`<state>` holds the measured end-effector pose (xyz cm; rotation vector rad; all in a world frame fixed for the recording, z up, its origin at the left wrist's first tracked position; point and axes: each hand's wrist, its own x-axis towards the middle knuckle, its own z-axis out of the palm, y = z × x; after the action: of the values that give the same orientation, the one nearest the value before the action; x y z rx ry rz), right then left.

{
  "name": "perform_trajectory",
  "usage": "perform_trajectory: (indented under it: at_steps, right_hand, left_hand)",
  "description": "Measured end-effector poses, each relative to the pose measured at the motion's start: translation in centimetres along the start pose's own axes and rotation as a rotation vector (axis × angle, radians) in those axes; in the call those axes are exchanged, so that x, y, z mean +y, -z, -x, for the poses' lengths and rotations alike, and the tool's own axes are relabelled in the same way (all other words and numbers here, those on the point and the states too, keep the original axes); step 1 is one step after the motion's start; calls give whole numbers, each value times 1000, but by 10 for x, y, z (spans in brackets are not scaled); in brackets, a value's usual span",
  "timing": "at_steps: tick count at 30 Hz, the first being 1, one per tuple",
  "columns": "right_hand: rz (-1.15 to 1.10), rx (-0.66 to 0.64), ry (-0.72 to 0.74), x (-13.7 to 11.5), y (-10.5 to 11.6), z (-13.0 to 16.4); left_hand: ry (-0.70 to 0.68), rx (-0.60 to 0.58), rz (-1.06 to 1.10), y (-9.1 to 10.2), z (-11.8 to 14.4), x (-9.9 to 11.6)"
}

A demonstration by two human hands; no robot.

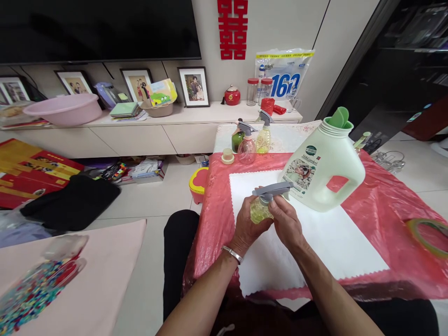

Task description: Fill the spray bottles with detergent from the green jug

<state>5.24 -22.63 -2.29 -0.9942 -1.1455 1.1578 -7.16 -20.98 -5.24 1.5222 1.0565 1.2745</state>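
Observation:
My left hand (246,227) wraps around a small clear spray bottle (261,210) holding yellow liquid. My right hand (287,220) grips the bottle at its neck, just under the grey trigger head (273,189). Both hands hold it over a white cloth (336,238) on the table covered in red plastic (388,196). A large pale green detergent jug (324,168) stands just behind my hands, with a green funnel (339,117) in its mouth.
Three more spray bottles (249,140) and a small yellow cap (227,156) stand at the table's far edge. A tape roll (429,233) lies at the right. A clear tub of coloured beads (38,280) sits on the pink surface at lower left. The floor holds clutter.

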Motion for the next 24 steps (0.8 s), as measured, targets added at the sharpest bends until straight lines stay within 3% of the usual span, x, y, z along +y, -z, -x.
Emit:
perform_trajectory:
  at_steps: [7,14,24]
  right_hand:
    - [2,77,33,-3,-14,-2]
    - [101,-4,9,-7,-1,0]
    - [213,87,69,-9,-13,1]
  left_hand:
    - [41,21,6,-1,0,6]
    - [18,19,9,-1,0,4]
    - [56,30,-21,-1,-1,13]
